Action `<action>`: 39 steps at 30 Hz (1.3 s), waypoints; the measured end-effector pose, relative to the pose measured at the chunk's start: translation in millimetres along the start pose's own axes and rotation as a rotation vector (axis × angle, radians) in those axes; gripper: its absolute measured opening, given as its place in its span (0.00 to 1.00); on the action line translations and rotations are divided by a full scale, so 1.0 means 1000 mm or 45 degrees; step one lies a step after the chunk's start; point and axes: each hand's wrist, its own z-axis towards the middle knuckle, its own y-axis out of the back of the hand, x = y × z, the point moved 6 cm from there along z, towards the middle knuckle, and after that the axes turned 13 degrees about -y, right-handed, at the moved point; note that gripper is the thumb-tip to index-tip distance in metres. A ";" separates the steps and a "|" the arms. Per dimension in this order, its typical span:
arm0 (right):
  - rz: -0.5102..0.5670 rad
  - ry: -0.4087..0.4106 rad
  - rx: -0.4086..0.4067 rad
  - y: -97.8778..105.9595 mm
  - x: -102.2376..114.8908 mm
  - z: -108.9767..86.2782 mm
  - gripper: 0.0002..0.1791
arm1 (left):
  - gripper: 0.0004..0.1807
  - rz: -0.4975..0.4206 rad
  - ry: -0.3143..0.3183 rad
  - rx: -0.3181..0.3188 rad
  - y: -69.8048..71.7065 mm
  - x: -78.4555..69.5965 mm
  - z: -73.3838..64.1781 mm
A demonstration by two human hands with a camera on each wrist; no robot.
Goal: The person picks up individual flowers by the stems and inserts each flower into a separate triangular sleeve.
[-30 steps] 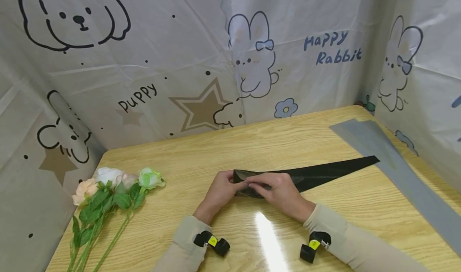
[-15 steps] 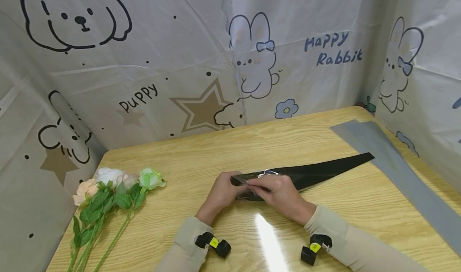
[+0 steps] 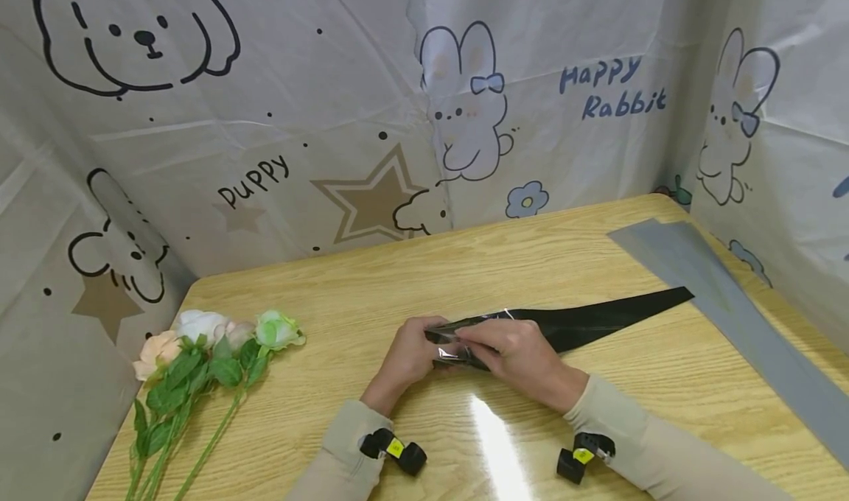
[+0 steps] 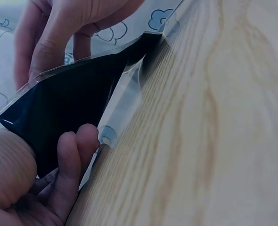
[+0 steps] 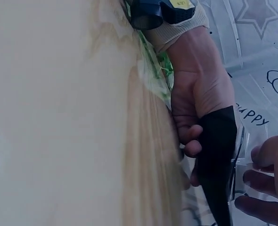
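A long tapered flower sleeve (image 3: 606, 320), black with a clear film layer, lies across the middle of the table, its narrow tip toward the right. My left hand (image 3: 407, 350) grips the wide end from the left, with fingers curled around its edge. In the left wrist view, the black sheet (image 4: 77, 101) bows between the thumb and fingers. My right hand (image 3: 528, 352) is over the sleeve near that end, thumb and index finger pinching the clear film. In the right wrist view, the left hand (image 5: 200, 84) holds the black sheet (image 5: 217, 141).
Several artificial roses (image 3: 215, 328) with green leafy stems (image 3: 179, 405) lie at the left. Flat grey sleeves (image 3: 723, 302) are spread along the right side of the wooden table (image 3: 371, 287). A printed curtain (image 3: 278, 118) encloses the table's back and sides.
The sleeve's wide end has bowed, and bright glints now show on its clear film. The tip dipped toward the left, then moved back slightly right. Both hands stay nearly in place.
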 end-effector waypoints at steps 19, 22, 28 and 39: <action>0.138 -0.046 0.121 0.015 -0.009 0.011 0.13 | 0.18 -0.164 -0.020 0.047 0.005 -0.002 0.000; 0.129 -0.063 0.125 0.014 -0.012 0.010 0.12 | 0.18 -0.172 -0.020 0.055 0.006 -0.003 0.000; 0.104 -0.117 0.125 0.012 -0.018 0.009 0.12 | 0.19 -0.205 -0.016 0.072 0.007 -0.003 0.000; 0.142 -0.143 0.124 0.005 -0.029 0.005 0.12 | 0.20 -0.163 0.079 0.038 0.036 0.003 -0.009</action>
